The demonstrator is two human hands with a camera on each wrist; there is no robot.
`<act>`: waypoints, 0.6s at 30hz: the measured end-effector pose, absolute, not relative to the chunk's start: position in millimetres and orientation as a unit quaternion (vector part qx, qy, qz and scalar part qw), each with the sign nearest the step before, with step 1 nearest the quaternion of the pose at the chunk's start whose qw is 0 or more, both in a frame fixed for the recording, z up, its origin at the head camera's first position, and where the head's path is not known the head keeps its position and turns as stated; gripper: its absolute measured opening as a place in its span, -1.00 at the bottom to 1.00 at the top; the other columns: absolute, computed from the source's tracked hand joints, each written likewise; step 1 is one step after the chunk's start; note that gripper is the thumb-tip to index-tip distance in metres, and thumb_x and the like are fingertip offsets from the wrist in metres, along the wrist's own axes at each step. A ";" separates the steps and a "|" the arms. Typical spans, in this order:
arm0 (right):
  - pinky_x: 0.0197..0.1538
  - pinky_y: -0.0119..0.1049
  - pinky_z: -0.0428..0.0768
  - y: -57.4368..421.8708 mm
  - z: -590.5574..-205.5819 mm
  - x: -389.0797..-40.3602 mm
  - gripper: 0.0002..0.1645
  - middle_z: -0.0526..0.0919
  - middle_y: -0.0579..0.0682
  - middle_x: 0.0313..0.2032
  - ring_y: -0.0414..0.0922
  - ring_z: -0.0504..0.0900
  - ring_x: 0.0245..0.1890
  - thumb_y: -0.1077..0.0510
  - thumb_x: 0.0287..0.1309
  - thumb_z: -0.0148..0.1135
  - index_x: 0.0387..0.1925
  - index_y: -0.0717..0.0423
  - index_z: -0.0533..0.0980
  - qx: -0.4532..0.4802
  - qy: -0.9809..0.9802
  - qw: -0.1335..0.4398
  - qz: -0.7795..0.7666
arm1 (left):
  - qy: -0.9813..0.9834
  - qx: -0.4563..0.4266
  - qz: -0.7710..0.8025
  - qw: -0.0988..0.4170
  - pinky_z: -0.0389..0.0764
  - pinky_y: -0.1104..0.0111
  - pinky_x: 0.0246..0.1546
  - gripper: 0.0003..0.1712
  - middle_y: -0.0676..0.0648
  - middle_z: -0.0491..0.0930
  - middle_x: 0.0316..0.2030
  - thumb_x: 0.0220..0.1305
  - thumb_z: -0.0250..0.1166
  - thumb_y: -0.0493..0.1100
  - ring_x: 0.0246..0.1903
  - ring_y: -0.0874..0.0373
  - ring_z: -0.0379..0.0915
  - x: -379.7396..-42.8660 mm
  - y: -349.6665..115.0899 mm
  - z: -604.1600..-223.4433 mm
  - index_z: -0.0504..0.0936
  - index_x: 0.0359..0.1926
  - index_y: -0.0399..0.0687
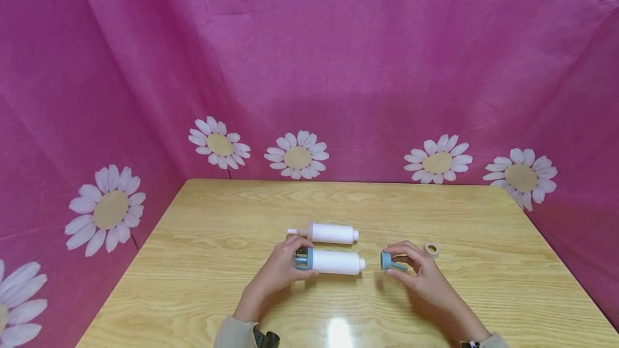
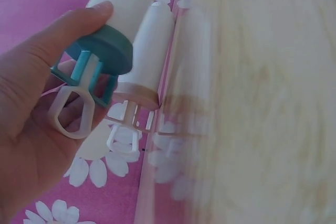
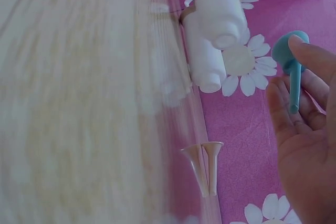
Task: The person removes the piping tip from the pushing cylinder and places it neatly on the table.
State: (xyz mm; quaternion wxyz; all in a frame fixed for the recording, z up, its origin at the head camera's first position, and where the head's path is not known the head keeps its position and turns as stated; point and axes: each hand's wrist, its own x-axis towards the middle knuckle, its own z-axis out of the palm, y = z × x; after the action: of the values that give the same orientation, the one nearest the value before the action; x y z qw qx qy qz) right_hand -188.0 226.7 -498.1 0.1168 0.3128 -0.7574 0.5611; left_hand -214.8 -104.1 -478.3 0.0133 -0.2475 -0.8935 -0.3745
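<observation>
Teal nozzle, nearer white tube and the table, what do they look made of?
Teal nozzle: probably smooth moulded plastic, evenly coloured. Nearer white tube: likely plastic too, satin, with soft shading. Table: wood or wood-look laminate, glossy; it shows grain and a bright reflection.

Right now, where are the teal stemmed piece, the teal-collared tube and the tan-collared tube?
Teal stemmed piece (image 3: 295,81): right wrist view, on its thin stem.
Teal-collared tube (image 1: 336,262): head view, on its white barrel.
Tan-collared tube (image 1: 332,233): head view, on its white barrel.
</observation>
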 end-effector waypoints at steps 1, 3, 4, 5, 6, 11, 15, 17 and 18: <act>0.10 -0.51 0.58 226.7 -498.1 -188.3 -0.53 0.57 -0.06 -0.02 -0.38 0.53 0.01 0.51 0.05 0.29 0.05 0.32 0.51 0.313 -0.758 0.117 0.561 | -0.894 -0.247 -0.374 0.009 0.62 0.27 -0.01 -0.40 -0.04 0.57 -0.02 -0.04 0.57 -0.05 -0.09 0.13 0.50 -215.4 -104.6 -479.1 0.57 0.03 -0.12; 0.10 -0.51 0.58 226.8 -498.3 -188.7 -0.53 0.57 -0.06 -0.02 -0.38 0.54 0.01 0.51 0.04 0.29 0.05 0.34 0.50 0.314 -0.758 0.117 0.560 | -0.896 -0.246 -0.370 0.001 0.61 0.27 0.00 -0.39 -0.04 0.57 -0.01 -0.03 0.56 -0.03 -0.08 0.14 0.49 -216.3 -105.6 -480.3 0.56 0.04 -0.12; 0.10 -0.51 0.58 226.9 -498.6 -188.8 -0.53 0.57 -0.07 -0.02 -0.38 0.54 0.01 0.51 0.04 0.29 0.05 0.34 0.50 0.313 -0.759 0.117 0.559 | -0.896 -0.246 -0.370 -0.002 0.61 0.27 0.00 -0.38 -0.04 0.57 -0.01 -0.03 0.56 -0.03 -0.08 0.14 0.49 -216.8 -106.1 -480.9 0.56 0.04 -0.12; 0.10 -0.51 0.58 227.0 -498.8 -188.9 -0.53 0.57 -0.07 -0.02 -0.38 0.54 0.01 0.51 0.04 0.29 0.05 0.34 0.50 0.313 -0.759 0.117 0.559 | -0.896 -0.245 -0.370 -0.005 0.60 0.27 0.00 -0.38 -0.04 0.57 -0.01 -0.03 0.56 -0.03 -0.08 0.14 0.49 -217.1 -106.7 -481.4 0.56 0.04 -0.12; 0.09 -0.51 0.58 227.1 -498.9 -188.9 -0.53 0.57 -0.08 -0.01 -0.39 0.54 0.01 0.51 0.05 0.29 0.05 0.35 0.50 0.312 -0.760 0.115 0.559 | -0.896 -0.244 -0.370 -0.007 0.60 0.27 0.00 -0.38 -0.04 0.57 -0.01 -0.03 0.56 -0.03 -0.08 0.15 0.49 -217.4 -107.2 -481.9 0.56 0.05 -0.12; 0.08 -0.49 0.59 227.6 -499.2 -188.8 -0.54 0.56 -0.09 -0.01 -0.39 0.55 0.00 0.50 0.07 0.29 0.05 0.33 0.50 0.309 -0.762 0.109 0.559 | -0.900 -0.241 -0.363 -0.014 0.55 0.33 -0.03 -0.39 -0.02 0.56 -0.02 -0.03 0.56 -0.01 -0.09 0.16 0.46 -218.5 -109.2 -483.8 0.56 0.03 -0.11; 0.07 -0.48 0.60 227.5 -499.4 -188.9 -0.54 0.57 -0.08 -0.01 -0.39 0.55 -0.01 0.49 0.07 0.29 0.05 0.32 0.51 0.309 -0.762 0.109 0.558 | -0.902 -0.241 -0.358 -0.018 0.53 0.33 -0.05 -0.39 -0.03 0.56 -0.03 -0.03 0.56 -0.01 -0.09 0.15 0.46 -218.7 -110.5 -484.7 0.56 0.03 -0.12; 0.06 -0.48 0.61 227.4 -499.5 -189.0 -0.54 0.57 -0.07 -0.02 -0.39 0.55 -0.01 0.49 0.06 0.29 0.05 0.32 0.51 0.310 -0.763 0.110 0.557 | -0.902 -0.241 -0.358 -0.021 0.53 0.31 -0.03 -0.38 -0.04 0.56 0.00 -0.03 0.56 -0.01 -0.07 0.13 0.47 -219.0 -111.0 -485.1 0.56 0.04 -0.13; 0.06 -0.48 0.61 227.4 -499.7 -189.1 -0.54 0.58 -0.07 -0.02 -0.39 0.55 -0.01 0.49 0.06 0.29 0.05 0.31 0.51 0.310 -0.763 0.110 0.557 | -0.902 -0.241 -0.358 -0.023 0.53 0.30 -0.02 -0.38 -0.04 0.56 0.00 -0.03 0.56 -0.02 -0.06 0.12 0.47 -219.3 -111.1 -485.4 0.55 0.04 -0.13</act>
State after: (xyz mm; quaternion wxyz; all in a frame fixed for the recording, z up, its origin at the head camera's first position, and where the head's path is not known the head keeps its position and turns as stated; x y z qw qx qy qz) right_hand -189.1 227.4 -499.7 0.1102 0.3095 -0.7626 0.5572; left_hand -219.3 -111.1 -485.4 -0.0229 -0.2415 -0.9016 -0.3582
